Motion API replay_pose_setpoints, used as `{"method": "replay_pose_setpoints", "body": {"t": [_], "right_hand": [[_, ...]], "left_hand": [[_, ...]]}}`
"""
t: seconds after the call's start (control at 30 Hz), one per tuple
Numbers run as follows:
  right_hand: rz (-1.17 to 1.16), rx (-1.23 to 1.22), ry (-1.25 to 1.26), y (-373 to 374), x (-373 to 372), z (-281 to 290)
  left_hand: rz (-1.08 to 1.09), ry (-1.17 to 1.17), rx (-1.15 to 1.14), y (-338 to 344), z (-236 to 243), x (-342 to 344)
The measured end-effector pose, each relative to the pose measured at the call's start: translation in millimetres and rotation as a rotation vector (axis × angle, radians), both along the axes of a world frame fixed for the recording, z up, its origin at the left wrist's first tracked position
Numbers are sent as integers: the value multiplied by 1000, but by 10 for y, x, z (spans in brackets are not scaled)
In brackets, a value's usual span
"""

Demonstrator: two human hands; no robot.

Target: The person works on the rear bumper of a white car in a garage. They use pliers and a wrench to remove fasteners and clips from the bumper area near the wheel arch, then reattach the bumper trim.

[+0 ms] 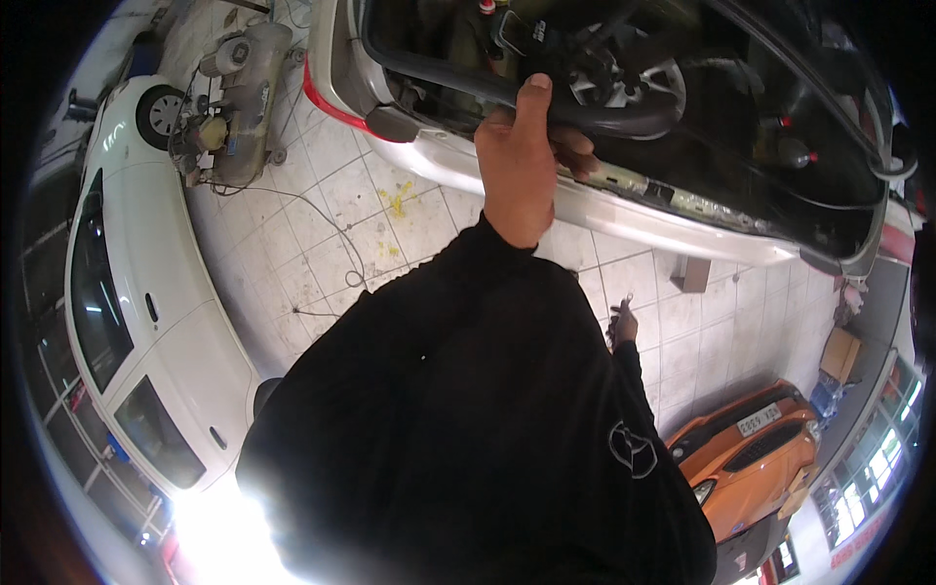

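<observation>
My left hand (519, 175) is closed around a black rubber seal (624, 125) at the rear opening of a pale car (439, 168). The thumb lies along the top, and the fingers curl beneath. The seal runs along the opening's edge on the left and bends in a loose curve to the right of my hand. Lower and to the right, my right hand (625, 327) hangs beside my body above the tiled floor. Its fingers are bent around something small with a shiny tip, too small to name. An alloy wheel (643, 86) lies inside the open car.
A white car (161, 283) stands to the left, near a dusty air compressor (249, 97). A thin dark cable (349, 239) trails over the tiles. An orange car (751, 456) is at the lower right. A brown box (692, 274) sits below the bumper; a plastic bottle (795, 153) lies inside the opening.
</observation>
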State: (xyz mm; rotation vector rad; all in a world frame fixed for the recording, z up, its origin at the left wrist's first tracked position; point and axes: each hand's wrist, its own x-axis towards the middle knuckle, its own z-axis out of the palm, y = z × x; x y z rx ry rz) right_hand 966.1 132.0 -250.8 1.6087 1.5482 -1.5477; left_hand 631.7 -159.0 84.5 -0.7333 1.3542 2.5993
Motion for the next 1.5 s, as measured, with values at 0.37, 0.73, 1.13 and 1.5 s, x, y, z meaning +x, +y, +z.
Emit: {"method": "replay_pose_setpoints", "body": {"t": [0.37,0.73,1.13,1.5], "right_hand": [[120,73,46,-12,-389,94],[-52,71,69,-153,-218,162],[-191,-65,32,-150,740,-242],[-89,-47,-18,-47,257,-141]], "left_hand": [[-302,62,-983,67,-2929,-1522],[-921,-334,-2106,-1377,-4119,-2158],[-406,-478,-1413,-1196,-4061,-1817],[414,89,-1207,-770,-2039,-774]]}}
